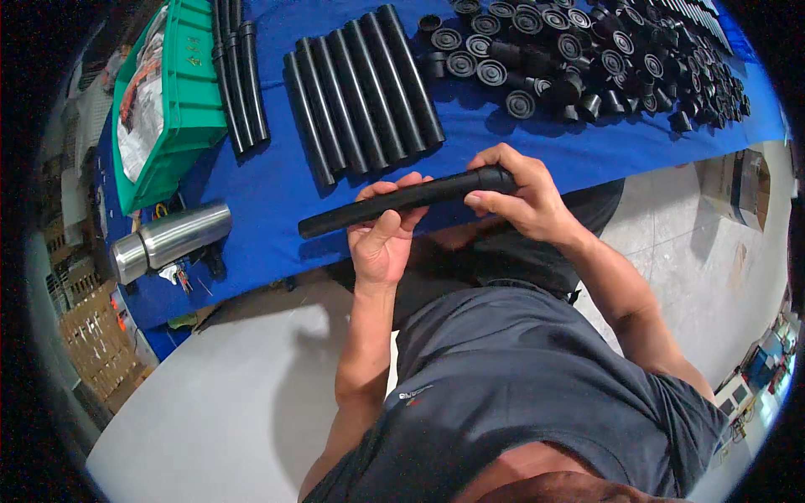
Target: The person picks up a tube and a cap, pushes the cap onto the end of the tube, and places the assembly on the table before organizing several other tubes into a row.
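Tube point(419, 195) crosses the middle of the frame in the head view, tilted up to the right, with the left hand's point(381, 247) grip closed around its mid-length and the right hand's point(537, 201) around the cap point(493, 178) at its right end. Blue worktop point(272, 197) beyond bears a row of tubes point(370, 84) at upper centre, loose caps point(521, 104) at upper right, a crate point(194, 92) at upper left and a bottle point(186, 235) at left.

Lettering point(194, 52) marks the green crate point(191, 96) and shirt point(528, 360).
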A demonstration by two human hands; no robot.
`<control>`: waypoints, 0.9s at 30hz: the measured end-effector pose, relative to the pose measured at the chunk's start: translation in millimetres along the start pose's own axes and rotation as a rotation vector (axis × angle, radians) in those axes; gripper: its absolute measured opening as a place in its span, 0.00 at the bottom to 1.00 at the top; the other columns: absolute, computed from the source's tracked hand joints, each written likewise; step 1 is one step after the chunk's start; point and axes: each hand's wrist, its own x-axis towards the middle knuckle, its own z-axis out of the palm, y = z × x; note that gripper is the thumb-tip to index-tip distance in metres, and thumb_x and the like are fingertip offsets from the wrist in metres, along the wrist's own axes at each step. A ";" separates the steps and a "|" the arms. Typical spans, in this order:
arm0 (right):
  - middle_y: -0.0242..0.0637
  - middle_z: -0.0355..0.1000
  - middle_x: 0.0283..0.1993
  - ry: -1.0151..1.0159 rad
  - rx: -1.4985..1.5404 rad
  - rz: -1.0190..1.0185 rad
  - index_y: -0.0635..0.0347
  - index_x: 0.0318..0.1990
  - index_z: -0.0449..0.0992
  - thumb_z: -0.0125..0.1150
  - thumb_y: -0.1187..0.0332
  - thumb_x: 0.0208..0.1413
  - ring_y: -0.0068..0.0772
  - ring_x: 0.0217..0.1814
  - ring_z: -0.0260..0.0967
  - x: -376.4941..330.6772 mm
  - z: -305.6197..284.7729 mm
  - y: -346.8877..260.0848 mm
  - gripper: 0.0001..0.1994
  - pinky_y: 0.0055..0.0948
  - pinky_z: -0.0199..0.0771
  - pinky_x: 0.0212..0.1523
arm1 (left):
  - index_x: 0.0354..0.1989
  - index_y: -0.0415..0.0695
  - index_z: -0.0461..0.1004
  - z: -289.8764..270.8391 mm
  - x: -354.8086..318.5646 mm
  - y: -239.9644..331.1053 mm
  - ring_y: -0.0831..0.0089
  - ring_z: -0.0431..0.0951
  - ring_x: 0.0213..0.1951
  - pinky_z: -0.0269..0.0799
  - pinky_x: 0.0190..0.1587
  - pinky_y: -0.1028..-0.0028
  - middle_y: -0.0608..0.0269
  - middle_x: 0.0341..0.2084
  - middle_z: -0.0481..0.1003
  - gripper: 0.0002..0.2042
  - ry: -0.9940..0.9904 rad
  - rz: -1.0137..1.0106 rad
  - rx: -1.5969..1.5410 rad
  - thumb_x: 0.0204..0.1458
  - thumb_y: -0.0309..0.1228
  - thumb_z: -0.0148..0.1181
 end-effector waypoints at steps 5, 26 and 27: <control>0.34 0.74 0.28 -0.007 -0.013 0.021 0.63 0.44 0.72 0.69 0.67 0.53 0.24 0.30 0.73 -0.4 -3.3 -4.5 0.15 0.27 0.73 0.31 | 0.54 0.41 0.69 -0.6 -0.4 -3.6 0.44 0.67 0.61 0.68 0.64 0.52 0.42 0.55 0.71 0.19 -0.012 0.010 -0.006 0.54 0.26 0.64; 0.28 0.73 0.31 -0.053 0.124 0.204 0.63 0.47 0.72 0.66 0.68 0.57 0.17 0.29 0.71 -0.1 -0.4 -8.6 0.14 0.21 0.73 0.29 | 0.51 0.44 0.69 0.7 5.7 -4.3 0.48 0.67 0.63 0.67 0.64 0.53 0.46 0.55 0.72 0.17 -0.050 0.055 -0.039 0.53 0.24 0.64; 0.28 0.73 0.31 -0.057 0.205 0.196 0.63 0.46 0.72 0.66 0.69 0.57 0.18 0.30 0.72 -0.3 1.1 -12.4 0.13 0.22 0.75 0.29 | 0.52 0.44 0.69 0.9 6.1 -4.2 0.48 0.66 0.63 0.65 0.65 0.52 0.47 0.55 0.72 0.17 -0.062 0.055 -0.044 0.53 0.23 0.64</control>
